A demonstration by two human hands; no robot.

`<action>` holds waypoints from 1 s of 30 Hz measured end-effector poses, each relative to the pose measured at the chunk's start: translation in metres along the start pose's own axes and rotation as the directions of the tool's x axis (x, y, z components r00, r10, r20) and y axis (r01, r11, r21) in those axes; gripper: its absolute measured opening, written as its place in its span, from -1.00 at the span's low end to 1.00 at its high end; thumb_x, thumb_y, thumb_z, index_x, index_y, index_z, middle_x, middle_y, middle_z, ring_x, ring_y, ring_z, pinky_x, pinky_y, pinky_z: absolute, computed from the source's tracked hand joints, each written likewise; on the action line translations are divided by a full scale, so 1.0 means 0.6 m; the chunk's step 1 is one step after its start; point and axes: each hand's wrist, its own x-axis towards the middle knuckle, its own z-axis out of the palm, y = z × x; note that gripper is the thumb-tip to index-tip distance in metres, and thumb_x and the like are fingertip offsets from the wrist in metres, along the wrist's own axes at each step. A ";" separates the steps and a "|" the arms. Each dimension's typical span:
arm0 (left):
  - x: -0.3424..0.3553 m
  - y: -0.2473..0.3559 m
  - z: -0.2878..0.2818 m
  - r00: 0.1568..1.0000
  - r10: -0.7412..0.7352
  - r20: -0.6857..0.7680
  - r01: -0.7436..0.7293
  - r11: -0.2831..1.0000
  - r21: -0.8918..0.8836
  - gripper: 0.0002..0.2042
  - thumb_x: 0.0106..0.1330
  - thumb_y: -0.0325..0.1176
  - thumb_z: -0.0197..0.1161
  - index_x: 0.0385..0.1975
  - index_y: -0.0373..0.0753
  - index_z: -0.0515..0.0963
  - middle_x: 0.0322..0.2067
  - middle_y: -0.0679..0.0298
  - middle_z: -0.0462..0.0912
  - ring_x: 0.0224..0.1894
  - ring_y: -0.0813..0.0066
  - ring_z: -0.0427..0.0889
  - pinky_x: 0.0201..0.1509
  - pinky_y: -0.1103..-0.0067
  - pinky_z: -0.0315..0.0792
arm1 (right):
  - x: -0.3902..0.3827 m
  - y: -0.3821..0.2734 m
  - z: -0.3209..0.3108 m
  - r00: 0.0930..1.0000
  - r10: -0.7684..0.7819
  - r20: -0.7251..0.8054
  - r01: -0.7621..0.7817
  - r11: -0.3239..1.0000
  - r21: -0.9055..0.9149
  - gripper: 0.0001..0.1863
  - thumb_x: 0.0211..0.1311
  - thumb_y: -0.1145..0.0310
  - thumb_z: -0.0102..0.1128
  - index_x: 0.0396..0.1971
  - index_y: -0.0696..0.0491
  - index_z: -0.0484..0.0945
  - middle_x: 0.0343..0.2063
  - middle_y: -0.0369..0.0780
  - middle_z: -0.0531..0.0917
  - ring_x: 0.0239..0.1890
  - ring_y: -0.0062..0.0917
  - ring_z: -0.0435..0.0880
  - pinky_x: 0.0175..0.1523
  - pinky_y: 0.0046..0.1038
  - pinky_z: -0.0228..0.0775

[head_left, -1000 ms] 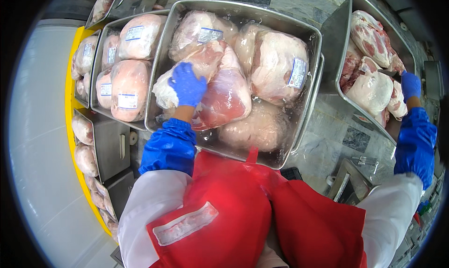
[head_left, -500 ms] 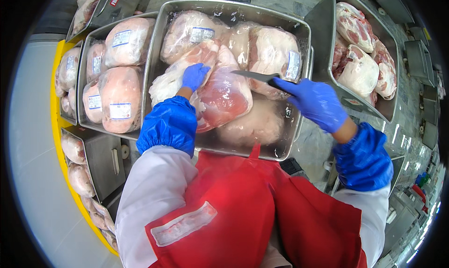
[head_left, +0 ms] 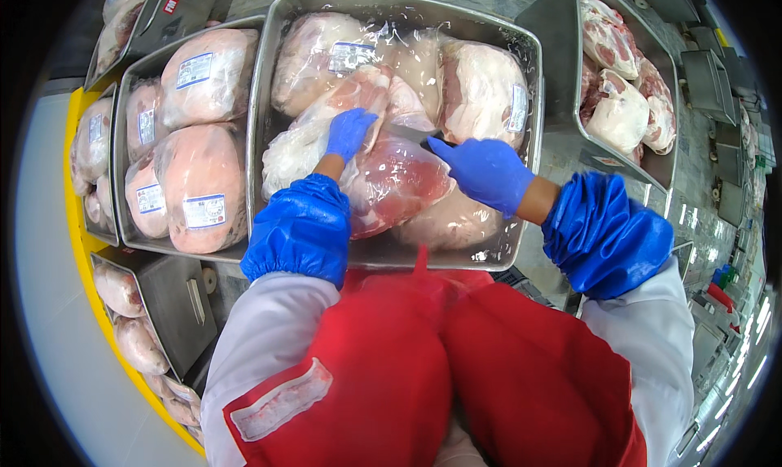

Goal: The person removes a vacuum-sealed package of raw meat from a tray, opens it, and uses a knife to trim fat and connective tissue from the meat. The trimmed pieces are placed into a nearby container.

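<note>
A large piece of pink meat (head_left: 399,191) lies on top of other pieces in the steel tub (head_left: 259,112) in front of me, partly covered by a clear plastic bag (head_left: 297,153). My left hand (head_left: 352,134), blue-gloved, has its fingers curled into the bag and the pale side of the meat. In my right hand (head_left: 491,174), also gloved in blue, a knife (head_left: 410,131) points left. Its blade lies low against the meat near the middle of the tub, with part of the edge hidden. Bagged, labelled pieces (head_left: 485,92) lie around it.
To the left stands another tub (head_left: 122,198) with several bagged pieces. A deep steel bin (head_left: 562,100) of unwrapped meat is at the right. Along the left runs a yellow edge (head_left: 77,174), with a lower bin (head_left: 175,308) beside it.
My right hand has moved left and slightly down, bringing the knife from above onto the meat. The meat has turned a little under my left hand, which keeps its hold.
</note>
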 end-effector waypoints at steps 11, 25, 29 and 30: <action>-0.002 -0.006 -0.023 0.961 -0.275 0.000 0.241 0.841 -0.484 -0.80 0.09 -0.46 0.04 -0.33 -0.19 0.58 -0.40 0.14 0.54 -0.33 0.27 0.53 -0.19 0.51 0.41 | -0.043 0.086 0.213 0.979 0.152 -0.136 -0.132 0.981 0.145 -0.38 0.14 0.28 0.00 0.20 -0.42 0.06 -0.54 -0.09 0.47 -0.63 -0.21 0.49 -0.55 -0.23 0.33; 0.032 0.031 -0.061 0.801 -0.501 0.328 0.593 0.739 -0.320 -0.71 0.07 -0.19 0.11 -0.27 -0.21 0.53 -0.31 0.05 0.56 -0.20 0.15 0.52 -0.13 0.46 0.35 | 0.015 0.008 -0.039 0.997 0.078 -0.004 -0.078 0.997 -0.008 -0.63 0.12 0.43 -0.13 -0.01 0.05 0.34 -0.64 -0.10 0.53 -0.59 -0.25 0.56 -0.55 -0.26 0.36; 0.076 0.141 -0.077 0.810 -0.544 0.218 0.498 0.835 0.236 -0.69 0.12 -0.15 0.03 -0.26 -0.21 0.51 -0.31 0.02 0.57 -0.14 0.09 0.51 -0.07 0.35 0.34 | 0.036 0.020 -0.037 0.999 0.038 0.015 -0.038 0.999 -0.022 -0.70 0.16 0.39 -0.15 -0.13 0.12 0.41 -0.64 -0.10 0.54 -0.58 -0.25 0.56 -0.55 -0.25 0.37; 0.084 0.141 -0.071 0.820 -0.535 0.205 0.474 0.835 0.280 -0.71 0.11 -0.17 0.02 -0.29 -0.21 0.52 -0.31 0.02 0.57 -0.15 0.10 0.52 -0.10 0.33 0.35 | 0.040 0.022 -0.043 1.000 0.012 0.027 -0.011 0.999 -0.037 -0.71 0.16 0.38 -0.15 -0.16 0.14 0.43 -0.64 -0.10 0.54 -0.58 -0.25 0.56 -0.55 -0.25 0.37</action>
